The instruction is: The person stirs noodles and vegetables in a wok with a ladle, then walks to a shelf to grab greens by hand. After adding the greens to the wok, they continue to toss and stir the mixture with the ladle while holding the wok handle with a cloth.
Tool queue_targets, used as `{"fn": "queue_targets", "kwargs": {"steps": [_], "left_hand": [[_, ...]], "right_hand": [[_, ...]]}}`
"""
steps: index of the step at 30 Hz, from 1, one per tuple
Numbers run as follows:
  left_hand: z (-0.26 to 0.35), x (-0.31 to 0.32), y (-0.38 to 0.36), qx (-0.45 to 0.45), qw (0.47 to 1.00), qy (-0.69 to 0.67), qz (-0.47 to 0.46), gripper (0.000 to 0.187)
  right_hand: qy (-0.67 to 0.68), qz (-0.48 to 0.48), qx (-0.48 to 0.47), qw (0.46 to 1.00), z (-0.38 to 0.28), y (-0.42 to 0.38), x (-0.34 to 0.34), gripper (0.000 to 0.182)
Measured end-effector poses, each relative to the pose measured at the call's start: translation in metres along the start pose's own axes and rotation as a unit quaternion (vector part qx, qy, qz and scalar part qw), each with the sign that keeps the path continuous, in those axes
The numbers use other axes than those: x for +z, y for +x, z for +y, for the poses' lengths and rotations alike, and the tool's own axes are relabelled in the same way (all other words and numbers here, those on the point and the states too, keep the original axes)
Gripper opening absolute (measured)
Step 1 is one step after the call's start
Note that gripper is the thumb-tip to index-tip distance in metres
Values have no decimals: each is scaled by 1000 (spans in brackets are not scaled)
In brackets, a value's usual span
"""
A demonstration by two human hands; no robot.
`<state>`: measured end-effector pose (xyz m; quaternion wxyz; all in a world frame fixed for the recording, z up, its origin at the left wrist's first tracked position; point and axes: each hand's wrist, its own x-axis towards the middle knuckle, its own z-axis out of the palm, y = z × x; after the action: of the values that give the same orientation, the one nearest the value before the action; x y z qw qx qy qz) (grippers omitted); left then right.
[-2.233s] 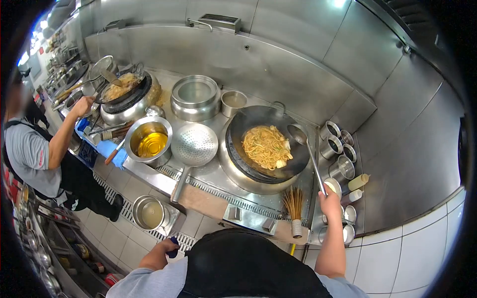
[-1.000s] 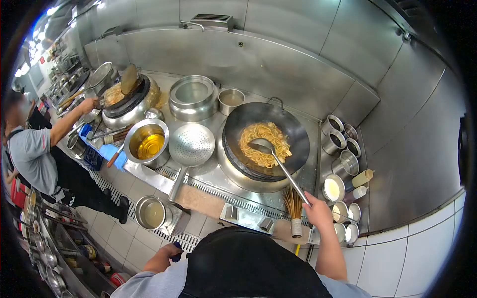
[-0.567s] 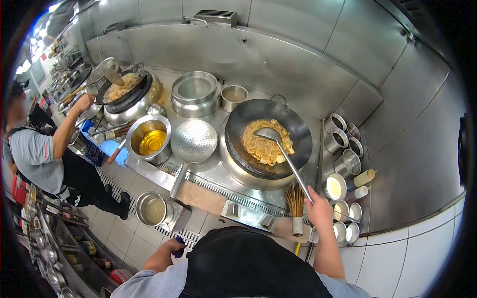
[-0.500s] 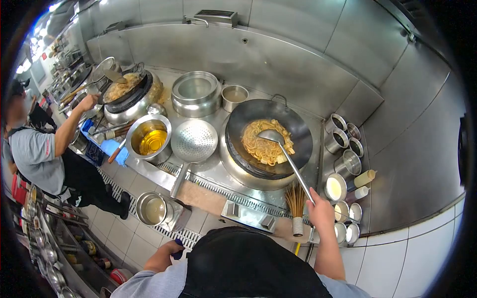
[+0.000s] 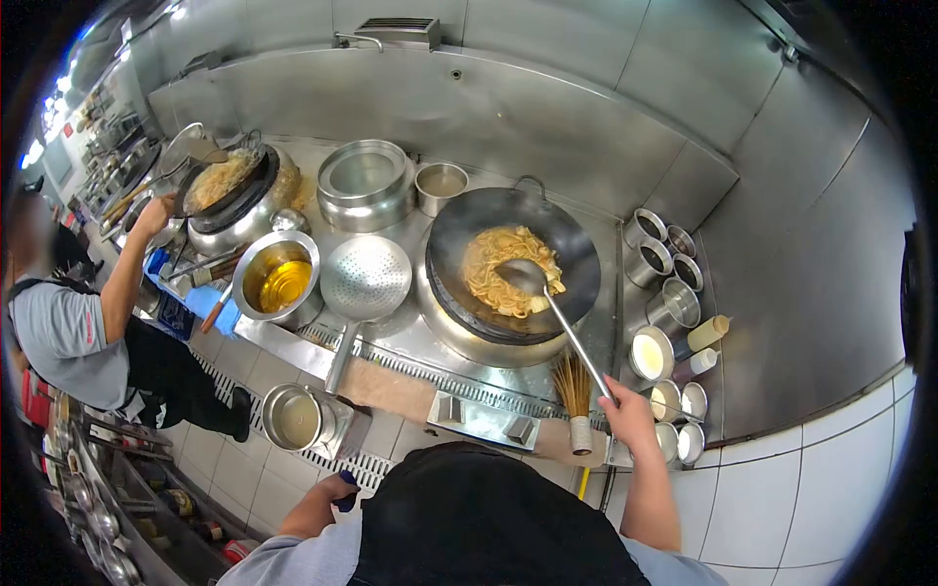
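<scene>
My right hand [image 5: 630, 418] is closed round the handle of a long metal ladle [image 5: 576, 347]. The ladle's bowl rests on a heap of brown-sauced noodles [image 5: 498, 256] in a big black wok [image 5: 569, 234], which sits on a round burner. Low in the view, my left hand [image 5: 315, 505] is held by my side, apart from the wok. Its fingers are closed on a dark blue cloth [image 5: 346, 491], partly hidden by my apron.
A perforated strainer [image 5: 366, 275] lies left of the wok, beside a pot of yellow oil [image 5: 277, 244]. A bamboo brush [image 5: 576, 400] stands at the front edge. Seasoning cups [image 5: 650, 354] line the right. At left, a co-worker [image 5: 68, 322] handles another wok [image 5: 259, 186].
The ladle's bowl has shifted slightly toward me across the noodles. My view has turned a little, so the stove sits farther left. My left hand stays low with the cloth.
</scene>
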<state>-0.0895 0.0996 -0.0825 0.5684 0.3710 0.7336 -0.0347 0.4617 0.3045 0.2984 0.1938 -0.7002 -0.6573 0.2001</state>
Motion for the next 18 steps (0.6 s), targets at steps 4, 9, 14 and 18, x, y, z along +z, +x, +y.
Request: {"fn": "queue_targets", "kwargs": {"steps": [4, 9, 14, 18], "left_hand": [[29, -12, -1, 10, 999, 26, 24, 58], [72, -26, -47, -12, 997, 51, 54, 63], [62, -22, -53, -20, 995, 90, 42, 59], [-2, -3, -7, -6, 999, 36, -16, 56]], "right_hand": [[-56, -19, 57, 997, -10, 5, 6, 43], [-5, 34, 40, 999, -5, 26, 1, 43], [10, 81, 28, 996, 9, 84, 0, 43], [29, 112, -26, 993, 50, 144, 24, 43]]}}
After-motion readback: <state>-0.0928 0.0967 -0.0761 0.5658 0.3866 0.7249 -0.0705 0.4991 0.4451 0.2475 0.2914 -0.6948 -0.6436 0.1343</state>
